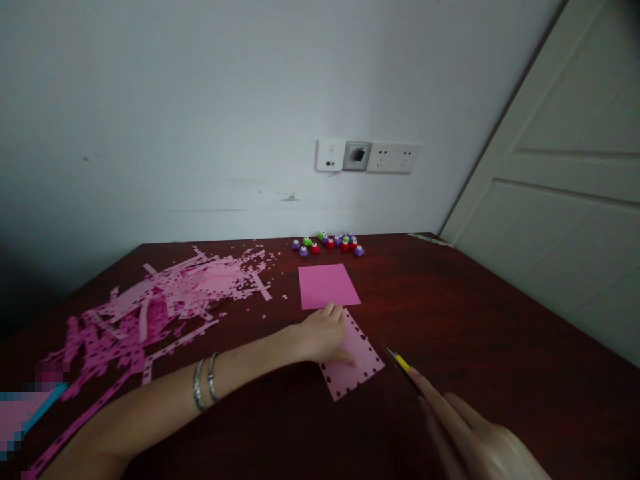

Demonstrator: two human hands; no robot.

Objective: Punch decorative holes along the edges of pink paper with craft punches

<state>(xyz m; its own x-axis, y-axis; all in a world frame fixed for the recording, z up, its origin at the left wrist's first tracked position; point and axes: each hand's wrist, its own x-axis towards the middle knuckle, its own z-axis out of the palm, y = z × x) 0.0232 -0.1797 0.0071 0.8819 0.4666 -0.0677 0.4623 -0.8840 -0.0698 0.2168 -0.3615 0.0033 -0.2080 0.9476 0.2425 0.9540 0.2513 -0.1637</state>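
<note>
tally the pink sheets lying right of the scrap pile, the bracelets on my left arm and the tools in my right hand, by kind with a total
Plain pink sheet: 1
Hole-edged pink sheet, under the left hand: 1
Bracelets: 2
Yellow-and-dark tool, in the right hand: 1
Total: 5

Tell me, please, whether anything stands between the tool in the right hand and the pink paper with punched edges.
Nothing visible does: only dark red tabletop shows between the yellow-marked tool in the right hand and the punched pink paper. The left hand covers the paper's left part, away from that gap.
</note>
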